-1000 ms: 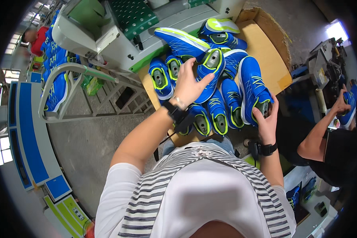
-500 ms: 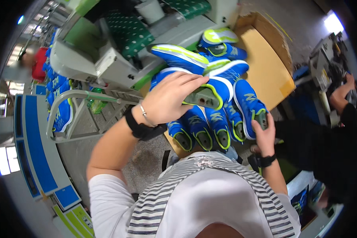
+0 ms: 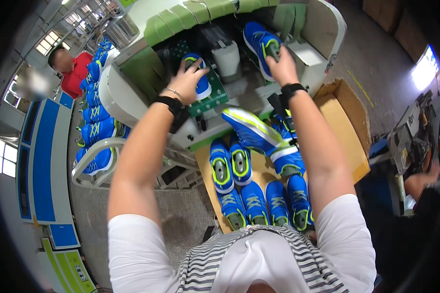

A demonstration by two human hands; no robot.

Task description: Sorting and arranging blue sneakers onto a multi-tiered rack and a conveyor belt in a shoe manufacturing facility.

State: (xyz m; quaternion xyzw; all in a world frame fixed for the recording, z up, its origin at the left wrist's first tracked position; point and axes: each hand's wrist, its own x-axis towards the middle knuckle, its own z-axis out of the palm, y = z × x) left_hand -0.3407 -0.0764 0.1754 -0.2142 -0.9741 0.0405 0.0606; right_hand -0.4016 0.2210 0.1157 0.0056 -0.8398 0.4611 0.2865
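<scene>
My left hand (image 3: 185,84) is at a blue shoe (image 3: 203,87) with a lime collar and white sole, over a green dotted belt (image 3: 215,101) in the machine. Its fingers are spread across the collar end of that shoe, gripping it from above. Farther right, my right hand (image 3: 282,67) grips the heel end of another blue shoe (image 3: 257,38), whose toe points away and left. A grey-green shoe last (image 3: 273,49) fills its opening. Between the two shoes stands a pale grey block (image 3: 227,61) inside the machine.
The machine (image 3: 327,29) has green curtain strips (image 3: 173,22). Below it, several blue shoes (image 3: 253,199) lie on a cardboard surface beside an open carton flap (image 3: 344,132). A rack of blue shoes (image 3: 97,115) and a person in red (image 3: 77,73) are at left; another person's hand (image 3: 423,180) shows at right.
Both hands have moved forward from the shoe pile to the machine, each now at a blue shoe. The view has shifted, bringing more of the machine into sight.
</scene>
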